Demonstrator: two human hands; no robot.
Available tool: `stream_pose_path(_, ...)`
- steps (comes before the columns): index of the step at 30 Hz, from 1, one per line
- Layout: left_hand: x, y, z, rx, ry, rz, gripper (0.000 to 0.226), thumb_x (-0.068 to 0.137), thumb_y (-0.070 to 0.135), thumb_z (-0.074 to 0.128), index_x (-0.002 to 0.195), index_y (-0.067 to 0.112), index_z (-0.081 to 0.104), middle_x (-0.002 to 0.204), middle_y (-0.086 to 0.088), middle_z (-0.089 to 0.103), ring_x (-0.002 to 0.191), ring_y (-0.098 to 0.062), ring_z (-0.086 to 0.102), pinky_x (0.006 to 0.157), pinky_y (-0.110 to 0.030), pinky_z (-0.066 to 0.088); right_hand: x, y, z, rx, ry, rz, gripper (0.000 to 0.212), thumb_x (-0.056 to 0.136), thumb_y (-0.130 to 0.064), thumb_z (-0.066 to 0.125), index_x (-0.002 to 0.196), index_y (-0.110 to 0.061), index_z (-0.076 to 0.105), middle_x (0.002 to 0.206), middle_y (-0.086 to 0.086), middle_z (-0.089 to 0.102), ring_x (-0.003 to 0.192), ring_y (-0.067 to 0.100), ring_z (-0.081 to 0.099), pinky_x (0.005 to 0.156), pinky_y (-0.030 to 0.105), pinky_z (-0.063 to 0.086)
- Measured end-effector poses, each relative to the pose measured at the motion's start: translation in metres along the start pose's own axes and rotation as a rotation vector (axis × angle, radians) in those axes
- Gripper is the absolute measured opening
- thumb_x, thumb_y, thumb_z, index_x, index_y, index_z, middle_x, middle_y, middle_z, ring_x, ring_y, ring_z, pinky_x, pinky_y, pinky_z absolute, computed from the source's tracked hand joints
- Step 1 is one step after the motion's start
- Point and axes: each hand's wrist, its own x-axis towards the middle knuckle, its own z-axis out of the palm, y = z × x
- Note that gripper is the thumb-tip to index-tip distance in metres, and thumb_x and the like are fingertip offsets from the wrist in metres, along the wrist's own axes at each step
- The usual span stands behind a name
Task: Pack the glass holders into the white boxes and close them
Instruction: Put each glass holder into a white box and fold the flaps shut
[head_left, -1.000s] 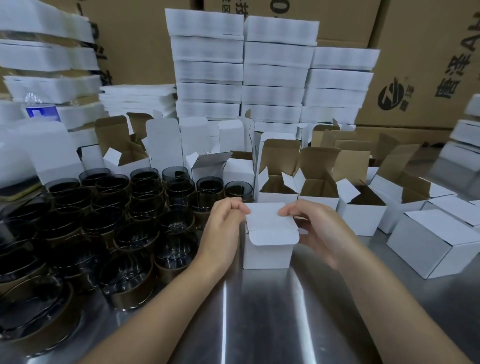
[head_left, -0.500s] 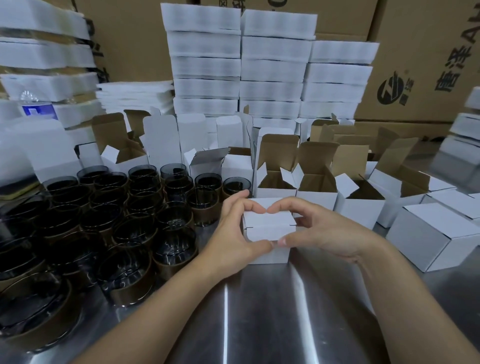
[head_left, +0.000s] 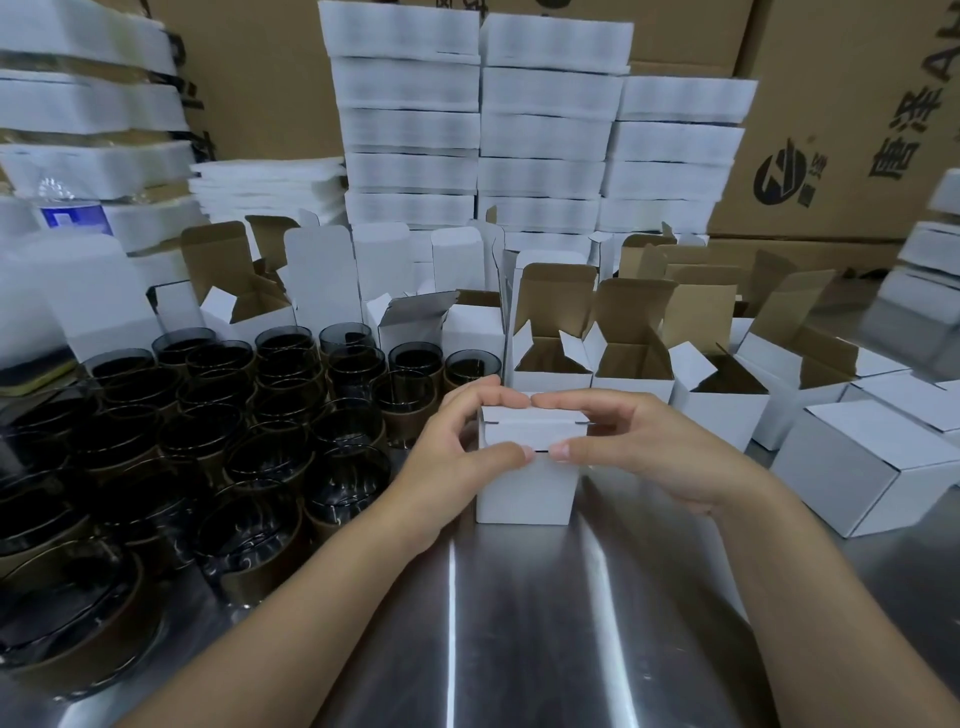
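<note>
A small white box stands on the steel table in front of me. Its lid lies folded down flat on top. My left hand grips its left side, thumb on the front edge of the lid and fingers over the back. From the right, my right hand mirrors it, thumb and fingertips pinching the lid. What is inside the box is hidden. Several dark glass holders with gold bases stand crowded on the left. Open white boxes with raised flaps stand just behind the held box.
Closed white boxes lie on the right. Stacks of white foam trays and brown cartons fill the back. More white stacks and a water bottle are at the far left. The steel table reaches to the near edge.
The box lid, half open a second ago, is now pressed flat. Both hands moved from the sides of the lid to pinch it along its front and back edges.
</note>
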Motion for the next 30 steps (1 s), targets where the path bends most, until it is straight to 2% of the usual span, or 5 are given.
stream_pose_path(6,0.001,-0.0008,-0.0018,-0.133,0.013,-0.009,0.022,0.064,0.017,0.07,0.08,0.032,0.071,0.128,0.011,0.054,0.102,0.004,0.061,0.079,-0.013,0.047,0.0016,-0.0023,0.0023,-0.069,0.102,-0.02,0.041,0.061,-0.041,0.079,0.1,-0.05,0.07,0.134,-0.025,0.049,0.127,-0.003,0.039,0.106,0.03,0.032)
stream_pose_path(10,0.0012,-0.0013,-0.0017,-0.122,0.007,-0.019,0.021,0.064,0.017,0.069,0.076,0.034,0.072,0.129,0.013,0.052,0.109,0.0,0.059,0.086,-0.019,0.047,0.0014,-0.0037,0.004,-0.07,0.085,-0.051,0.033,0.073,-0.023,0.077,0.097,-0.046,0.073,0.126,-0.029,0.054,0.119,-0.013,0.043,0.107,0.029,0.03)
stream_pose_path(15,0.001,-0.0001,-0.0012,-0.132,0.0,-0.016,0.022,0.064,0.015,0.069,0.074,0.034,0.072,0.126,0.013,0.052,0.105,0.003,0.06,0.079,-0.014,0.048,0.0001,-0.0048,0.0033,-0.07,0.077,-0.045,0.033,0.077,-0.019,0.074,0.098,-0.045,0.073,0.121,-0.031,0.058,0.115,-0.014,0.046,0.105,0.027,0.031)
stream_pose_path(25,-0.0004,0.0013,-0.0006,-0.083,0.044,0.022,0.022,0.066,0.017,0.072,0.08,0.034,0.073,0.129,0.007,0.054,0.121,-0.013,0.055,0.105,-0.042,0.044,0.0002,-0.0039,0.0043,-0.046,0.066,-0.09,0.031,0.081,-0.017,0.07,0.098,-0.043,0.073,0.122,-0.026,0.059,0.119,-0.011,0.047,0.107,0.031,0.031)
stream_pose_path(30,-0.0016,0.0015,0.0002,-0.076,0.072,-0.004,0.019,0.064,0.017,0.068,0.082,0.023,0.071,0.13,0.007,0.054,0.122,-0.012,0.053,0.107,-0.044,0.04,0.0002,-0.0029,0.003,-0.058,0.036,-0.076,0.032,0.081,-0.018,0.071,0.098,-0.044,0.073,0.122,-0.03,0.058,0.116,-0.012,0.047,0.103,0.027,0.032)
